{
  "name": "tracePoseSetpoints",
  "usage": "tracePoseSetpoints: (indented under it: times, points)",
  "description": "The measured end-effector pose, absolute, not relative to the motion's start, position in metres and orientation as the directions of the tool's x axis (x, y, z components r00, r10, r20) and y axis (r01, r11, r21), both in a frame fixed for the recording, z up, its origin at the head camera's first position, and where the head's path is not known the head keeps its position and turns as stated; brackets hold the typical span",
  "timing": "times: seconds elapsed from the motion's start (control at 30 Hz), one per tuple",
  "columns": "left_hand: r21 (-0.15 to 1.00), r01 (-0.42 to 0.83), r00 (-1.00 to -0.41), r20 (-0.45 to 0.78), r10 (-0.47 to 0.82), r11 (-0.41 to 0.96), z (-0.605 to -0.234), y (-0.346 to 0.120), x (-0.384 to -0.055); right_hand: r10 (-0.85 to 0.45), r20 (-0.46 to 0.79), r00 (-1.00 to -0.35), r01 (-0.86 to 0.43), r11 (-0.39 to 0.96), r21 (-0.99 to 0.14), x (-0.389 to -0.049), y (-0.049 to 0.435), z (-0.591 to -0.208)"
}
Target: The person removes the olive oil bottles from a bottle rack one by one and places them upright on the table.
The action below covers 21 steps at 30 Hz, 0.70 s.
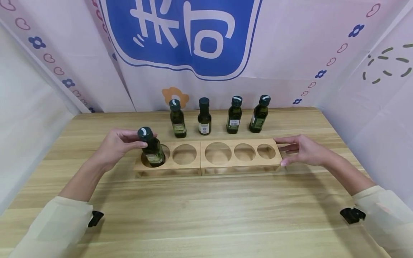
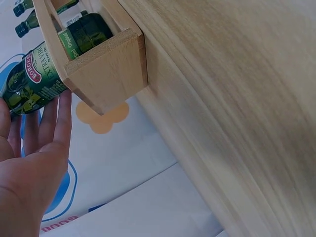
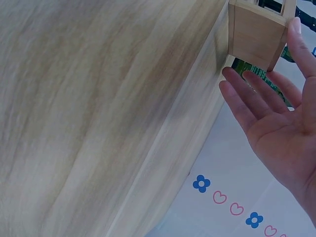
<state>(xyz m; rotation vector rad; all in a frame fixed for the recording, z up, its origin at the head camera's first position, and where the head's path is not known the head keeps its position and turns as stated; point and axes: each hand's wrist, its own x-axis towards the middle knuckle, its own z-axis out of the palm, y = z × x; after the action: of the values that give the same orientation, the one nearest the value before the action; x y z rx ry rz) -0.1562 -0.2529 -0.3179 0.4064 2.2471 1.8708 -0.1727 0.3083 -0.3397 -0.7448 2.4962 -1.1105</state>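
My left hand [image 1: 117, 146] holds a dark green olive oil bottle [image 1: 155, 153] near its neck, thumb in front and fingers behind. The bottle's lower part sits inside the leftmost round hole of a wooden bottle rack [image 1: 169, 165]; its label [image 2: 42, 69] shows in the left wrist view. Two rack sections meet at a seam, and the other holes hold no bottles. At the right end, my right hand [image 1: 304, 150] touches the rack, thumb at the front corner and forefinger at the back corner. Its fingers [image 3: 256, 96] are loosely extended in the right wrist view.
Behind the rack stand several more bottles in a row: one bottle [image 1: 178, 123], a second with a white label [image 1: 204, 128], and two farther right, including the end bottle [image 1: 259, 116]. A printed cloth [image 1: 274, 71] hangs behind the wooden table [image 1: 206, 211].
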Motion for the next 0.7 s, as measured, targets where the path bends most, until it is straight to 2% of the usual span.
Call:
tracePoseSetpoints:
  times: [0.37,0.6,0.7]
  points:
    - [0.987,0.089,-0.957,0.048,0.286,0.133,-0.311,-0.253,-0.159,-0.566,-0.072,-0.821,-0.326,0.569,-0.756,-0.174,0.309,-0.340]
    - [0.977,0.120,-0.961,0.070,0.268,0.174,-0.299,-0.250,-0.164,-0.565,-0.072,-0.822,-0.324,0.568,-0.757,-0.173,0.310,-0.340]
    - [0.980,0.154,-0.956,0.116,0.268,0.127,-0.293,-0.250,-0.166,-0.566,-0.070,-0.821,-0.326,0.566,-0.757,-0.174,0.310,-0.341]
